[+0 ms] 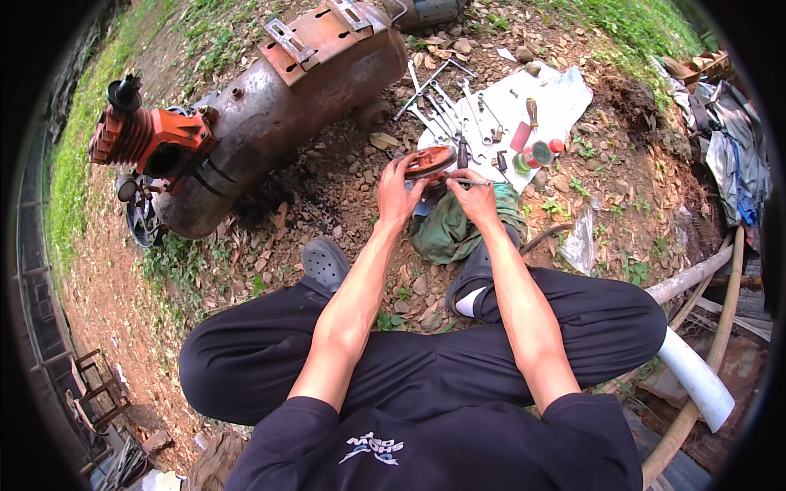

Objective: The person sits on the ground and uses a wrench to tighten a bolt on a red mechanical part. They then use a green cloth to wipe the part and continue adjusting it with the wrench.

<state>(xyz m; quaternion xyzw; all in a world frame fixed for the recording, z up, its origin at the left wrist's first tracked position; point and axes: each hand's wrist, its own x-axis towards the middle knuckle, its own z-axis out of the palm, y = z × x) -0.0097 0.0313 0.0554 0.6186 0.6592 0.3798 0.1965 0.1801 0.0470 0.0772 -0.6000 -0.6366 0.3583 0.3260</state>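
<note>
My left hand grips a round orange-red metal part by its near left side, holding it tilted above the ground. Close beside it, my right hand is closed on a slim grey rod-like tool, whose exact kind I cannot make out. The tool's tip points toward the underside of the round part. Below both hands a crumpled green cloth lies between my feet. A dark-handled screwdriver rests just beyond the part.
Several wrenches lie on a white sheet ahead, with a yellow-handled screwdriver and a green jar. A rusty tank with an orange compressor head lies left. Poles and a white pipe sit right.
</note>
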